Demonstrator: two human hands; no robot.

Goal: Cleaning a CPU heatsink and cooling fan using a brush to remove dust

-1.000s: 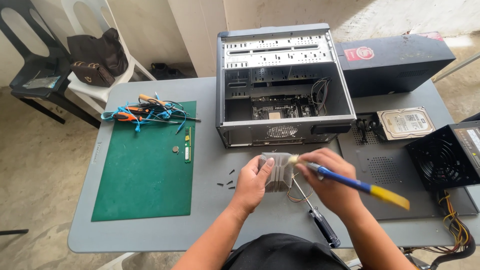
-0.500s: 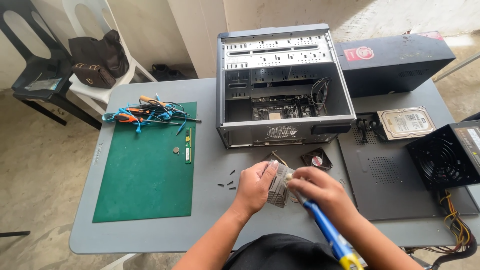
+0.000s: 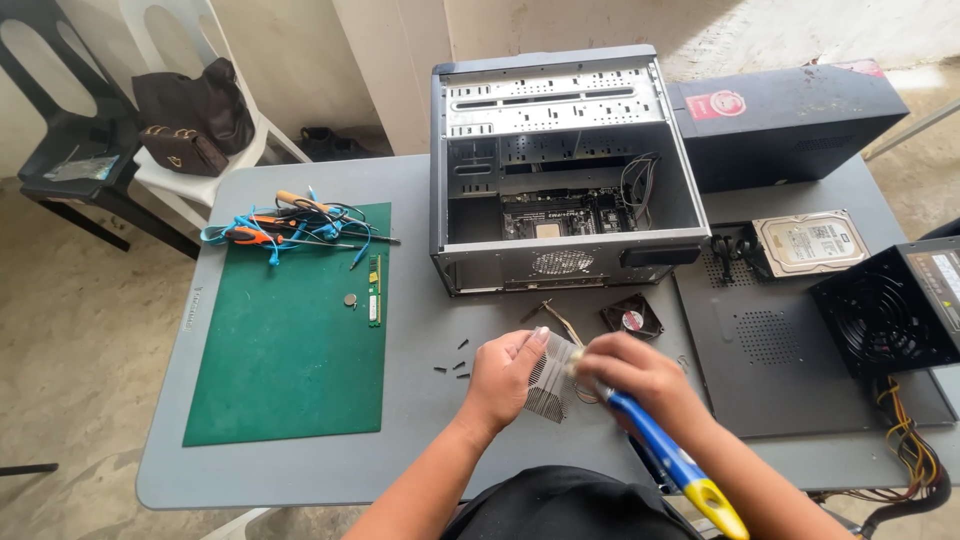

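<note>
My left hand grips a finned metal heatsink just above the grey table, near its front edge. My right hand holds a brush with a blue and yellow handle, its head against the heatsink fins. The handle points back toward me. An open computer case lies right behind my hands, its motherboard showing inside.
A small black fan and several loose screws lie beside my hands. A green mat with a memory stick and tools sits at left. A side panel, hard drive and power supply are at right. Chairs stand beyond the table's left corner.
My right hand has turned the brush so its handle swung from pointing right to pointing toward me. The brush head has stayed on the heatsink. A screwdriver seen earlier is now hidden.
</note>
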